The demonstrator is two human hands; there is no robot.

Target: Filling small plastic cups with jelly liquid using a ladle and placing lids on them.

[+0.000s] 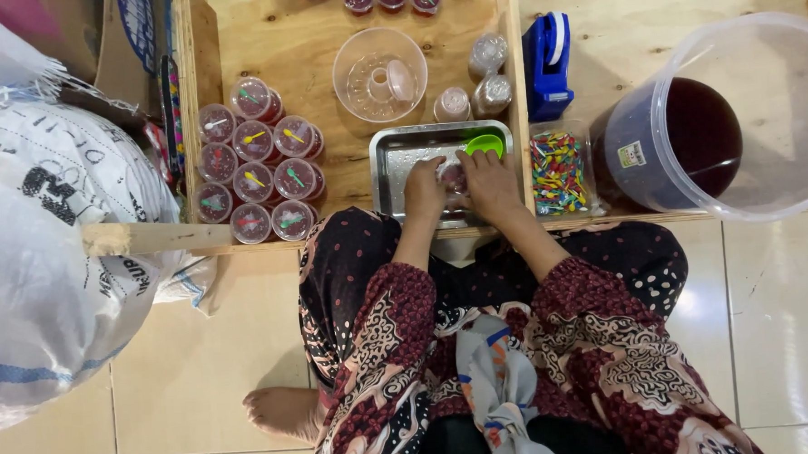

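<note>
A person sits on the tiled floor point(201, 372) in a patterned dress, 1 bare foot point(285, 412) showing at the near left. Both arms reach forward to a metal tray point(392, 164) on the low wooden bench point(278, 42). The left hand point(425, 190) and the right hand point(491, 182) meet over the tray, each grip closed on a small lidded cup point(454, 178) held between them, just above the tray's near half. A green scoop point(485, 144) lies in the tray's far right corner. Left of the tray stands a cluster of filled cups point(254, 159) with dark red contents and tiny coloured spoons under their lids. Just right of the tray is a container of coloured spoons point(557, 170), and further right a large clear bucket point(735, 113) of dark liquid. Beyond the tray sit a clear bowl point(379, 74), a few upturned cups point(489, 73) and a blue tape dispenser point(548, 64). A white woven sack point(42, 252) fills the left side.
</note>
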